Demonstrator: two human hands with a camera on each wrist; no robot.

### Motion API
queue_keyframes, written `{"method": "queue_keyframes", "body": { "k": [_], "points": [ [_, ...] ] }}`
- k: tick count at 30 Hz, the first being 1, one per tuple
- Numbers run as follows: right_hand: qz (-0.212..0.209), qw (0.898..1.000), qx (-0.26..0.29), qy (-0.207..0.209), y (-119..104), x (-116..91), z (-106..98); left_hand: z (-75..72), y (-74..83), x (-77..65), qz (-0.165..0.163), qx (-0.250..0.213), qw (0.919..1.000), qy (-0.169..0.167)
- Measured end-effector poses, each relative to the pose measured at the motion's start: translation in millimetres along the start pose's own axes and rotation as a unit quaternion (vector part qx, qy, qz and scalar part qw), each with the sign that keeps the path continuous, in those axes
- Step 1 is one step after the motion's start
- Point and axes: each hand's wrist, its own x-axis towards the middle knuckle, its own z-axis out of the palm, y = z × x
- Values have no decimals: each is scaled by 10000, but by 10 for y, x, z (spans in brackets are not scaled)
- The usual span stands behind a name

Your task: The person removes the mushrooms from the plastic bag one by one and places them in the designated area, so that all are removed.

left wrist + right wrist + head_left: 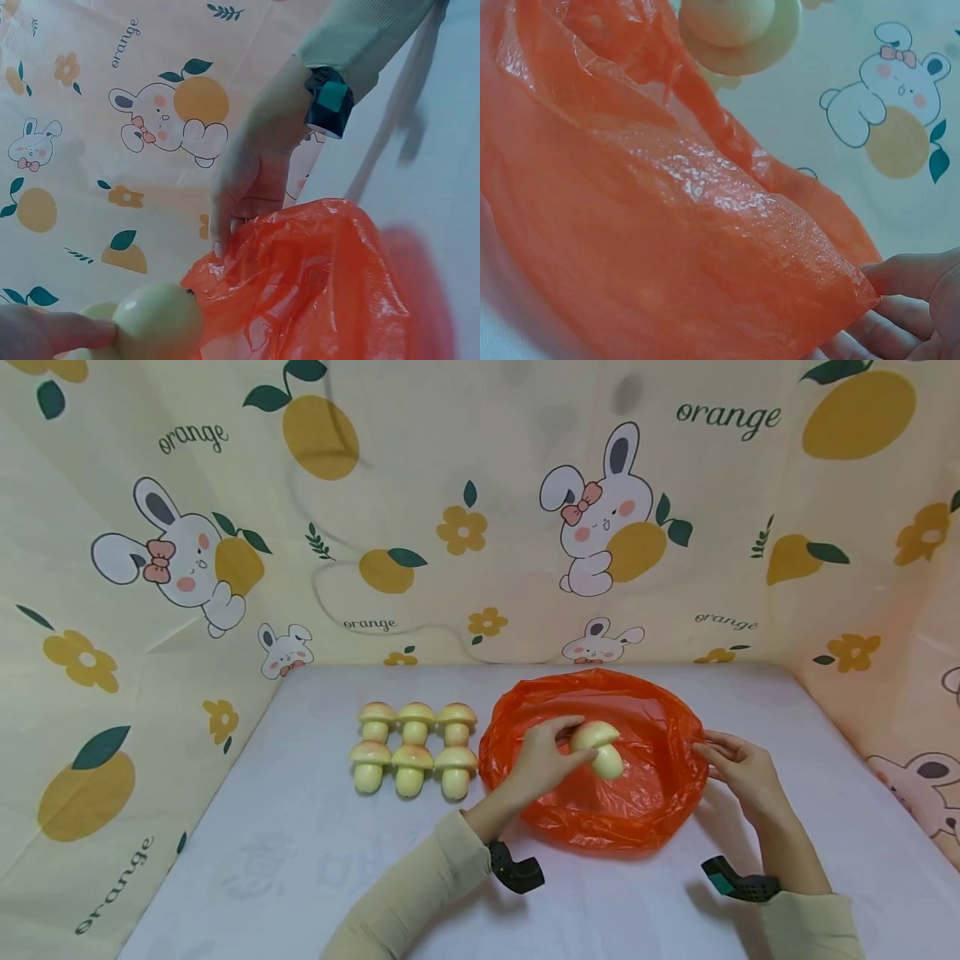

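Observation:
My left hand (542, 758) grips a toy mushroom (597, 739) with a pinkish-yellow cap and pale stem, held above the mouth of a red plastic bag (592, 842). In the left wrist view the mushroom (159, 322) is close up, with a fingertip on it. At the bag's right rim, my right hand (742, 767) pinches the plastic between thumb and fingers, as the right wrist view also shows, where the bag (667, 247) fills much of the picture. The bag stands spread wide, its rim rolled outward.
Left of the bag, several like mushrooms (411, 768) stand in two rows on the white table (300, 877). A cloth backdrop (465, 452) printed with rabbits and oranges rises behind and at both sides. Dark camera bands (516, 868) sit on both wrists.

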Motion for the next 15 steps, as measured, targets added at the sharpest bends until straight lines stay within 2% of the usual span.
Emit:
{"method": "queue_keyframes", "body": {
  "k": [5, 9, 15],
  "points": [
    [-25, 10000, -78, 25, -13, -3, -14, -41, -59, -47, 198, -182, 9996, -109],
    [-45, 9999, -160, 27, -14, -6, -18, -86, -99, -88, 182, -315, 9992, -165],
    [-80, 9999, -94, 1, 3, -10, -21, -180, -151, -179, 135, -214, 9991, -353]
  ]
}}
